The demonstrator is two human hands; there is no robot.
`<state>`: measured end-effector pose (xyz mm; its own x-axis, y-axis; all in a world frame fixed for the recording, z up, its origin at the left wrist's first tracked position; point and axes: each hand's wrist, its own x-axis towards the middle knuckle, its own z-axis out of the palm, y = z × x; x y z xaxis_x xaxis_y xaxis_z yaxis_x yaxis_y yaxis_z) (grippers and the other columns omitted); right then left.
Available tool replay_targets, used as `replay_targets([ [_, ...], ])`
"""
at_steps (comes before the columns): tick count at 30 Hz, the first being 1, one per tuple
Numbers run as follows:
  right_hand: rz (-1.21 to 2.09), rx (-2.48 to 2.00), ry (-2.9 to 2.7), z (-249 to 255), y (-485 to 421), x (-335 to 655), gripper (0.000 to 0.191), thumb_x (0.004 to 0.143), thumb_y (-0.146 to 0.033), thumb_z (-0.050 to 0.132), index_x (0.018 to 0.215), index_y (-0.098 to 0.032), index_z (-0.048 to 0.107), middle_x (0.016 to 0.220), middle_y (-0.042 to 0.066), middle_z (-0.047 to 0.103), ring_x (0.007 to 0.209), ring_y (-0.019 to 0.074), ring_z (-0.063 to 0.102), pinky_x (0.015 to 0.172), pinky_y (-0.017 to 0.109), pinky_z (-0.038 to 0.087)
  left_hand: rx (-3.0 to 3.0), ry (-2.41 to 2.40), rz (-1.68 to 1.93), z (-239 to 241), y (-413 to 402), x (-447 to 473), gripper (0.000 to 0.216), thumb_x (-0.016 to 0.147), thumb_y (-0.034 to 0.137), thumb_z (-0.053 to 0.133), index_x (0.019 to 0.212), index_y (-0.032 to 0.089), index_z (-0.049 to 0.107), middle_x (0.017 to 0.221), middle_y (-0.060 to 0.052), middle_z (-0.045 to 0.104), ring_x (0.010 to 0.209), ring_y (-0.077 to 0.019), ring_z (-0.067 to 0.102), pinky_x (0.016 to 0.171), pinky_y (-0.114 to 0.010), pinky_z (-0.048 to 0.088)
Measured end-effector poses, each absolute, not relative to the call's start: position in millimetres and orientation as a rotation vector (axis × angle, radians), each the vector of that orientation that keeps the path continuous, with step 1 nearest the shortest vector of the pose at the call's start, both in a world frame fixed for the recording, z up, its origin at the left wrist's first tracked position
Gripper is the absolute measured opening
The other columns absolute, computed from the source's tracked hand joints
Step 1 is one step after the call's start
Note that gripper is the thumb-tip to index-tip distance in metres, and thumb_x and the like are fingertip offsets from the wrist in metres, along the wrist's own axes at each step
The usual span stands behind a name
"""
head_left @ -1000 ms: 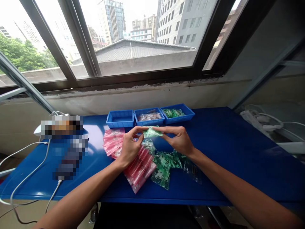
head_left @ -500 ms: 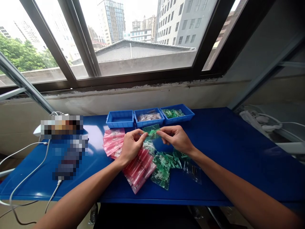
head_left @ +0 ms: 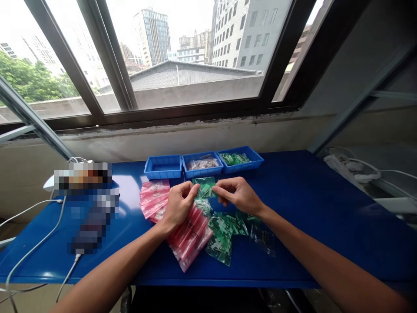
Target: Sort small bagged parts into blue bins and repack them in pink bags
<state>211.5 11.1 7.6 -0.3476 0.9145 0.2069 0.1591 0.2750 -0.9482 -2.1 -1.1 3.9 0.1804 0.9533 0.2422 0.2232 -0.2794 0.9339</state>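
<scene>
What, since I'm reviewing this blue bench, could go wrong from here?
The green printed plastic bag between the left hand and right hand might slip onto the loose green bags and get mixed up. The left hand could also drag the overlapping pink plastic bags into those green ones.

A small, square, see-through plastic bag [head_left: 204, 187] with bright green contents sits between the person's left hand [head_left: 180, 205] and right hand [head_left: 236, 194]. Its glossy surface is faintly creased, and it lies nearly flat with a slight tilt, its corners pointing off square. The left fingertips [head_left: 195, 188] come to its left edge, while the right fingertips [head_left: 215, 187] meet its right edge. What exactly fills the bag is too small to make out.
</scene>
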Motion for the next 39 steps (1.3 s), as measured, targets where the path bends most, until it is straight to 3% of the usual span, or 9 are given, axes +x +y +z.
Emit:
replay_targets([
  [2,1.302,-0.964,-1.682,9,13,212,0.043,0.084,-0.051,0.082,0.06,-0.018,0.068,0.053,0.001,0.067,0.042,0.0121,0.058,0.045,0.024,0.048,1.657,1.126,1.135,4,-2,-1,0.054,0.099,0.052,0.059,0.06,0.02,0.039,0.056,0.005,0.037,0.052,-0.0097,0.033,0.051,-0.025,0.027],
  [7,1.264,-0.989,-1.379,6,27,223,0.046,0.078,-0.057,0.086,0.063,-0.017,0.069,0.058,0.004,0.071,0.043,0.0139,0.062,0.044,0.025,0.051,1.541,1.028,1.113,2,-1,0,0.039,0.102,0.052,0.053,0.083,0.019,0.06,0.055,0.006,0.049,0.049,-0.0109,0.041,0.051,-0.024,0.033],
  [13,1.116,-1.041,-1.003,1,40,236,0.042,0.081,-0.059,0.08,0.099,-0.021,0.075,0.11,0.012,0.083,0.065,0.02,0.078,0.052,0.028,0.061,1.58,1.03,1.076,0,0,-1,0.045,0.103,0.054,0.048,0.081,0.018,0.064,0.055,0.003,0.053,0.049,-0.0119,0.045,0.052,-0.025,0.036],
  [16,1.168,-1.098,-1.256,8,38,240,0.046,0.086,-0.061,0.074,0.101,-0.018,0.079,0.089,0.01,0.082,0.058,0.0187,0.074,0.05,0.027,0.057,1.6,1.039,1.066,1,0,-1,0.047,0.103,0.055,0.048,0.08,0.018,0.065,0.055,0.003,0.053,0.049,-0.0126,0.046,0.053,-0.025,0.037],
  [19,1.091,-1.246,-1.821,21,34,253,0.046,0.087,-0.062,0.072,0.084,-0.017,0.08,0.063,0.005,0.072,0.047,0.0152,0.063,0.046,0.026,0.048,1.622,1.057,1.052,2,0,0,0.048,0.102,0.056,0.047,0.079,0.018,0.065,0.055,0.003,0.053,0.05,-0.0131,0.046,0.053,-0.025,0.037],
  [26,0.931,-1.924,-2.475,33,29,284,0.051,0.06,-0.064,0.088,0.085,-0.021,0.076,0.073,0.006,0.075,0.062,0.0232,0.068,0.047,0.029,0.038,1.664,1.049,1.027,1,0,0,0.044,0.103,0.05,0.048,0.079,0.018,0.066,0.056,0.002,0.054,0.051,-0.0131,0.046,0.054,-0.025,0.036],
  [33,0.837,-1.779,-2.491,29,26,274,0.021,0.077,-0.043,0.077,0.076,-0.022,0.074,0.08,0.007,0.076,0.071,0.0238,0.071,0.054,0.029,0.044,1.698,1.051,0.987,2,-1,-1,0.041,0.104,0.046,0.048,0.079,0.018,0.066,0.058,0.002,0.055,0.053,-0.0138,0.048,0.055,-0.025,0.037],
  [35,0.832,-1.753,-2.469,31,26,276,0.024,0.077,-0.047,0.077,0.079,-0.023,0.075,0.081,0.007,0.077,0.072,0.0239,0.071,0.054,0.029,0.044,1.702,1.054,0.979,3,-1,0,0.041,0.103,0.046,0.049,0.079,0.018,0.066,0.058,0.002,0.055,0.053,-0.0139,0.048,0.055,-0.025,0.037],
  [39,0.732,-1.845,-2.455,36,22,282,0.047,0.059,-0.056,0.09,0.091,-0.025,0.076,0.088,0.006,0.076,0.071,0.0247,0.071,0.05,0.028,0.04,1.705,1.067,0.974,5,-2,0,0.04,0.102,0.045,0.05,0.078,0.018,0.066,0.057,0.002,0.055,0.053,-0.0136,0.047,0.055,-0.025,0.036],
])
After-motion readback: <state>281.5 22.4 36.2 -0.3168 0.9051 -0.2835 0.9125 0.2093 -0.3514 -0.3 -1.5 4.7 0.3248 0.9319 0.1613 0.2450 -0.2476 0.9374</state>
